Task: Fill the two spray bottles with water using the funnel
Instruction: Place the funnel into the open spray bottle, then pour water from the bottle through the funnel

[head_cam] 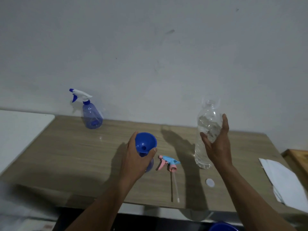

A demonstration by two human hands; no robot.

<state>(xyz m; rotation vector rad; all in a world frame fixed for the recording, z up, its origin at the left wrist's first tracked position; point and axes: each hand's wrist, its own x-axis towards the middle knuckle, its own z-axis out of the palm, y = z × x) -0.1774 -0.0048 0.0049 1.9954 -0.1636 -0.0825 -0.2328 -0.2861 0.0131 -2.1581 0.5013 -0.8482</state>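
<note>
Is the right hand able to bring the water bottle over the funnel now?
Probably yes. The right hand holds the uncapped water bottle upright; the table between it and the funnel holds only the low pink sprayer head.

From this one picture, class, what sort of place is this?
Probably a plain room at home, not a lab: a wood-grain table against a bare scuffed wall, with loose white papers on it.

Two bare forearms reach in over the near edge of the table. No sleeves, gloves, watch, rings or bands show on them. The left hand and the right hand are bare as well, fingers slim, nails short and unpainted.
</note>
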